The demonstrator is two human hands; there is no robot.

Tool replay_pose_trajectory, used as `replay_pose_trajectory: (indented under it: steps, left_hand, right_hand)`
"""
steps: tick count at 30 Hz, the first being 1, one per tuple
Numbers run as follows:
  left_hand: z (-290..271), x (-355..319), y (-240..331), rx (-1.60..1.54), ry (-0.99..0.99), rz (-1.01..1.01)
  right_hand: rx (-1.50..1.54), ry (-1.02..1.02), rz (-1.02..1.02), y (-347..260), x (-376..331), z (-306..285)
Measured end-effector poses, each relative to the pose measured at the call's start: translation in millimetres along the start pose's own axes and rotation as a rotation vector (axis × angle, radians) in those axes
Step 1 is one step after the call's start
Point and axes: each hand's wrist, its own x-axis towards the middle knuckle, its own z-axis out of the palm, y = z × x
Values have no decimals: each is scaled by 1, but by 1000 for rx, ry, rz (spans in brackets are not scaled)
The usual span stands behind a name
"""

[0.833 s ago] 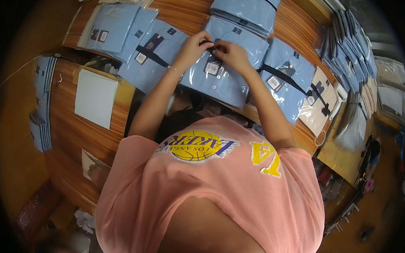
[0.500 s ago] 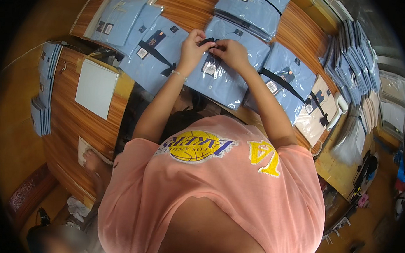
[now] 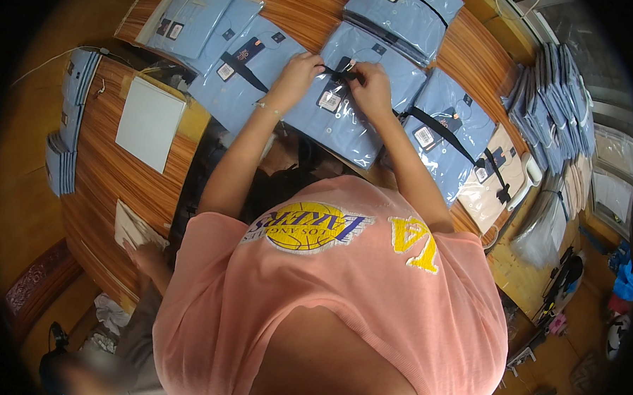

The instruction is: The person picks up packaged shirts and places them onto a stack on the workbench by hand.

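Observation:
A black fabric strip point(image 3: 334, 72) stretches between my two hands, over a folded blue shirt point(image 3: 358, 139) in a clear plastic bag. My left hand point(image 3: 298, 78) pinches one part of the strip, above the bag's left edge. With its fingers closed, my right hand point(image 3: 372, 89) grips the other part, beside the shirt's dark tag. A white label sits just below the strip. To the left lies another bagged blue shirt point(image 3: 218, 94) with a black band across it. On the right is a banded blue shirt point(image 3: 442, 150), next to a banded beige shirt point(image 3: 482, 198).
A bagged stack of blue shirts point(image 3: 402, 25) lies beyond my hands. More blue shirts point(image 3: 547, 102) are piled at the right, near clear plastic bags point(image 3: 538, 242). White card point(image 3: 150, 124) rests on the left table. Another person's hand point(image 3: 144, 257) touches beige cloth point(image 3: 128, 224) at lower left.
My hands have moved apart, and more of the black strip shows stretched between them. At lower left, the other person's hand has shifted, exposing more beige cloth.

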Motion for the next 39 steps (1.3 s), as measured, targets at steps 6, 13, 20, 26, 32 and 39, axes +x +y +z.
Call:
replay_pose_trajectory:
  steps: [6,13,20,26,32,39]
  left_hand:
    - [-28,-11,-28,-129,-39,-360]
    - [-12,38,7,-891,-501,-391]
    - [5,33,8,-701,-157,-288]
    - [2,19,24,-723,18,-302]
    - [17,1,-23,-967,-84,-433]
    - [9,-1,-50,-731,13,-530]
  right_hand:
    - [-188,31,58,19,-2,-16]
    - [245,-183,177,-6,39,-16]
    - [247,-211,150,-20,14,-10]
    - [253,40,159,-11,10,5]
    - [182,-85,13,-7,12,-8]
    - [-294,49,-158,18,-14,-28]
